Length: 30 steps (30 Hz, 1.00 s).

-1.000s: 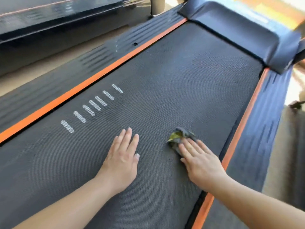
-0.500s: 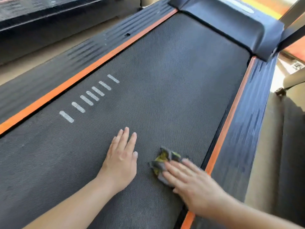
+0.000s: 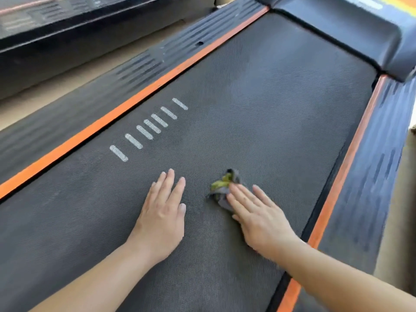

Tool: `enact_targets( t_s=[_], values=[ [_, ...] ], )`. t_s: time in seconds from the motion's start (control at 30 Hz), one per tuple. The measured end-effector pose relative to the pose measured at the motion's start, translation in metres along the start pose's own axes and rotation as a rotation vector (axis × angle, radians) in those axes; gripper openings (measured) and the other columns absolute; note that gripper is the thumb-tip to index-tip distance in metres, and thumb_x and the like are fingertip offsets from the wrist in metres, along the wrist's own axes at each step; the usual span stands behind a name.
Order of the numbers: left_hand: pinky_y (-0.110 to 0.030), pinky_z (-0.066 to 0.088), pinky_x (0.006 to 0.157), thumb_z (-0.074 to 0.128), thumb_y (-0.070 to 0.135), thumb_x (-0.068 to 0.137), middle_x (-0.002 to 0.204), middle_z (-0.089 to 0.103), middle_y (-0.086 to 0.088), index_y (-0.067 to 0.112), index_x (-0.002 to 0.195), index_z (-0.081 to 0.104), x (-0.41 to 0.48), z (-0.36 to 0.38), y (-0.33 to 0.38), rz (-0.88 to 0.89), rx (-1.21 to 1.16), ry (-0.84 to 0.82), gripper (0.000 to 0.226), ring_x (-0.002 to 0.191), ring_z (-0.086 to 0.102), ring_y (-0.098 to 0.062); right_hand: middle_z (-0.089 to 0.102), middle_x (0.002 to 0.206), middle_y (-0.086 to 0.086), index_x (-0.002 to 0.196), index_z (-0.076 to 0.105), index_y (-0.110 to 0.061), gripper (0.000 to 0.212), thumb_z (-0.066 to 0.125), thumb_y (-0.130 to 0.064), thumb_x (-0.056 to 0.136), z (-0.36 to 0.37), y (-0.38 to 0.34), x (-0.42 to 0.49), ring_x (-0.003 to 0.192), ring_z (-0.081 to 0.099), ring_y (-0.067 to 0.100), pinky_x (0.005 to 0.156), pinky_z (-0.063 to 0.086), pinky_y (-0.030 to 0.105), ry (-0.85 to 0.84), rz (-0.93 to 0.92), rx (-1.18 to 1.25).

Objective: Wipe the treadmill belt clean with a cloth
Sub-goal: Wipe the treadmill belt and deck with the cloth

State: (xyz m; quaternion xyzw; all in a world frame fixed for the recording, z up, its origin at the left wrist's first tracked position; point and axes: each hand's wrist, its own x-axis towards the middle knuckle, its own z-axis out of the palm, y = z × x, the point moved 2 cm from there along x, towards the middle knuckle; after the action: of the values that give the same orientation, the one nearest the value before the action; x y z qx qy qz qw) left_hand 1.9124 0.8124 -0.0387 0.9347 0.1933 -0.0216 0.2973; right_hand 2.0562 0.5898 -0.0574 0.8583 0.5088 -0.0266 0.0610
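Note:
The dark textured treadmill belt (image 3: 258, 104) fills most of the view. My right hand (image 3: 256, 215) lies flat with straight fingers, pressing a small crumpled grey and yellow-green cloth (image 3: 221, 188) onto the belt right of centre. Most of the cloth sticks out beyond my fingertips. My left hand (image 3: 162, 212) rests flat on the bare belt just left of the cloth, fingers straight and together, holding nothing.
Orange strips (image 3: 126, 106) and ribbed dark side rails (image 3: 369, 176) border the belt on both sides. The black motor cover (image 3: 351, 32) closes the far end. Several white dashes (image 3: 148, 129) mark the belt on the left. Another dark machine (image 3: 56, 23) stands far left across a beige floor.
My right hand has slid the cloth from near the right orange strip leftward toward my left hand, then a little forward. My left hand has stayed in place.

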Motion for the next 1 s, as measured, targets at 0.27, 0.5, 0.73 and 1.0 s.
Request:
enact_targets(
  t_s=[0.27, 0.5, 0.73, 1.0],
  values=[
    [-0.023, -0.021, 0.118, 0.029, 0.03, 0.11, 0.166, -0.025, 0.009, 0.024, 0.164, 0.001, -0.012, -0.021, -0.045, -0.099, 0.015, 0.061, 0.062, 0.149, -0.032, -0.004, 0.015, 0.172, 0.013, 0.16, 0.032, -0.005, 0.055, 0.024, -0.03, 0.112, -0.002, -0.032, 0.077, 0.159, 0.013, 0.028, 0.129, 0.003, 0.04, 0.087, 0.572, 0.342],
    [-0.02, -0.017, 0.119, 0.036, 0.031, 0.109, 0.167, -0.015, 0.014, 0.026, 0.164, 0.009, -0.03, -0.032, -0.071, -0.174, -0.05, 0.127, 0.061, 0.15, -0.025, 0.0, 0.033, 0.166, 0.008, 0.156, 0.042, -0.01, 0.055, 0.035, -0.035, 0.108, 0.0, -0.015, 0.091, 0.153, 0.034, 0.025, 0.127, 0.022, 0.044, 0.022, -0.388, -0.065],
    [-0.027, -0.014, 0.122, 0.035, 0.032, 0.108, 0.168, -0.017, 0.01, 0.025, 0.164, 0.01, -0.052, -0.049, -0.109, -0.255, -0.007, 0.147, 0.062, 0.152, -0.025, -0.004, 0.029, 0.168, 0.012, 0.151, 0.046, -0.006, 0.048, 0.033, -0.024, 0.109, -0.008, -0.068, 0.156, 0.159, 0.012, 0.031, 0.129, 0.003, 0.047, 0.118, 0.392, 0.349],
    [-0.025, -0.006, 0.124, 0.041, 0.035, 0.108, 0.171, -0.008, 0.009, 0.024, 0.161, 0.027, -0.063, -0.051, -0.106, -0.248, -0.077, 0.205, 0.056, 0.154, -0.017, -0.003, 0.032, 0.163, -0.021, 0.142, 0.063, -0.029, 0.045, 0.047, -0.051, 0.106, -0.044, -0.118, 0.137, 0.153, 0.017, -0.004, 0.123, 0.013, 0.019, -0.051, 0.09, 0.75]
  ],
)
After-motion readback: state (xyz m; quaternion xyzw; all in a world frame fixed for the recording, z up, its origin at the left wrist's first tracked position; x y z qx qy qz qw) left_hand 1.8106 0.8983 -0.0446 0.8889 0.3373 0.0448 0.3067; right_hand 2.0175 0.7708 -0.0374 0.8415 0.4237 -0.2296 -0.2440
